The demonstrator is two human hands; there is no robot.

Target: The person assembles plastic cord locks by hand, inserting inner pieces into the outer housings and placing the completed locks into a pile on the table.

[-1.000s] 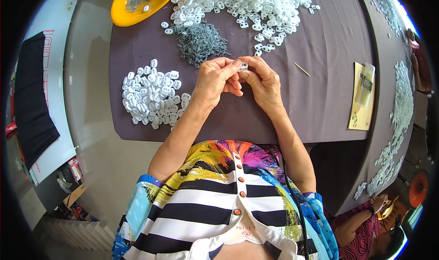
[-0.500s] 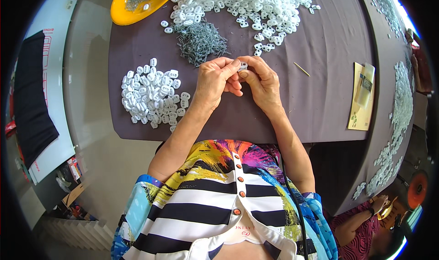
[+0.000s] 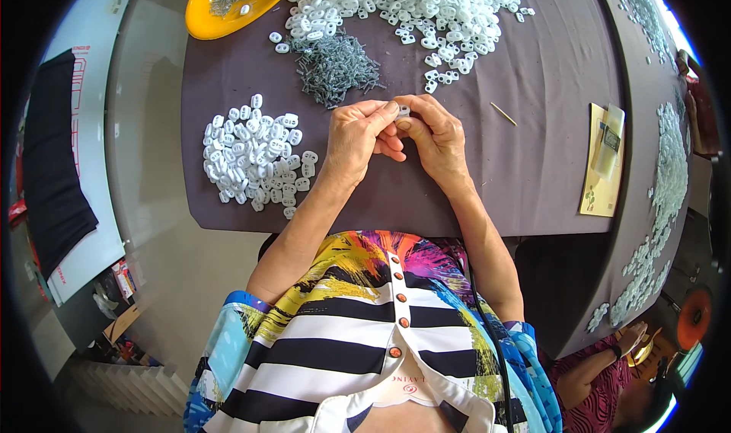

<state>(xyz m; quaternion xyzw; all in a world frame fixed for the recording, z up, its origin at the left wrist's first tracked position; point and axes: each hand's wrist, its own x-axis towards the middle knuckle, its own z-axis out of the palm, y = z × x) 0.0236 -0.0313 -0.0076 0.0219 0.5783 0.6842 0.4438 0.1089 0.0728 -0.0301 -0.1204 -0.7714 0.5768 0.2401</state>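
Observation:
Over the dark cloth, my two hands meet at the fingertips. A small white plastic piece with two holes (image 3: 404,111) is pinched between the thumb and forefinger of my right hand (image 3: 435,137). My left hand (image 3: 355,137) has its thumb and forefinger pressed together against the near side of that piece; whatever lies between them is hidden. Just beyond my left hand is a heap of small grey, thin parts (image 3: 335,67). To its left lies a pile of similar white plastic pieces (image 3: 242,155), some showing two dark holes.
A large heap of white pieces (image 3: 426,6) spreads along the far side. A yellow plate (image 3: 202,22) at far left holds fine metal bits. On the right are a thin stick (image 3: 503,114) and a tan card (image 3: 590,193). Another person's arm (image 3: 590,376) shows at lower right.
Both hands stay almost in place at the white piece, with only a very slight shift of the fingers. The whole picture has moved a little; the piles look the same.

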